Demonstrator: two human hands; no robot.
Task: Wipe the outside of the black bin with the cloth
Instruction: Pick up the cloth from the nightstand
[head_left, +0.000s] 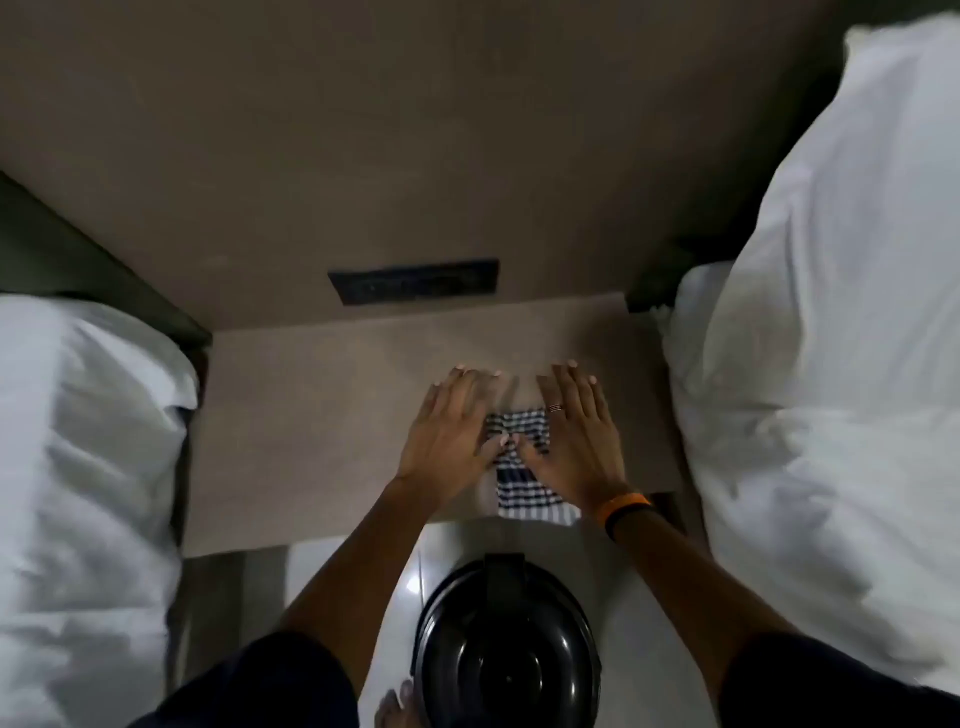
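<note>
Now both palms are flat on the checked cloth (517, 457) on the brown table (311, 441), left hand (451, 434) and right hand (579, 439) spread open, gripping nothing. The black bin (506, 654), glossy lid shut, stands on the floor nearer, untouched.

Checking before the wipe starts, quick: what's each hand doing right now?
Left hand: open, flat, pressing the checked cloth.
Right hand: open, flat, on the same cloth.
</note>
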